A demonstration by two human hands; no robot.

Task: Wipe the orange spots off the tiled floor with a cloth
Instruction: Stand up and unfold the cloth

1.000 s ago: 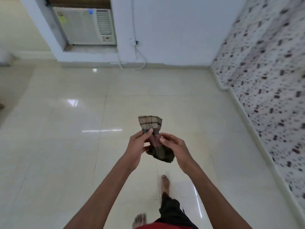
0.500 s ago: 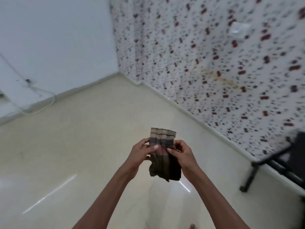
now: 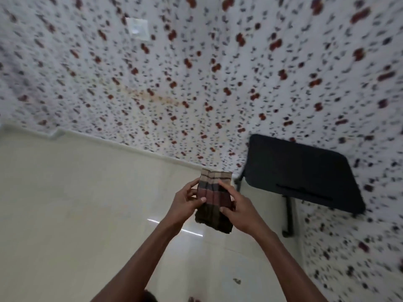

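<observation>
A folded checked cloth [image 3: 214, 196] in brown, maroon and beige hangs in front of me at chest height. My left hand [image 3: 185, 202] grips its left edge with the thumb on the front. My right hand [image 3: 236, 211] holds the right edge, fingers curled round it. Below lies the glossy cream tiled floor [image 3: 87, 203]. A small dark mark [image 3: 236, 280] shows on the tiles near the bottom; no orange spot is plain to see in this blurred frame.
A wall with a red and black speckled covering [image 3: 196, 73] fills the top and right, with a faint yellowish stain [image 3: 157, 97] and a white switch plate [image 3: 137, 29]. A small black folding table [image 3: 301, 171] stands against it at the right.
The view has swung right, from the air conditioner wall to the speckled wall and black table. Both hands kept hold of the cloth and spread it flatter.
</observation>
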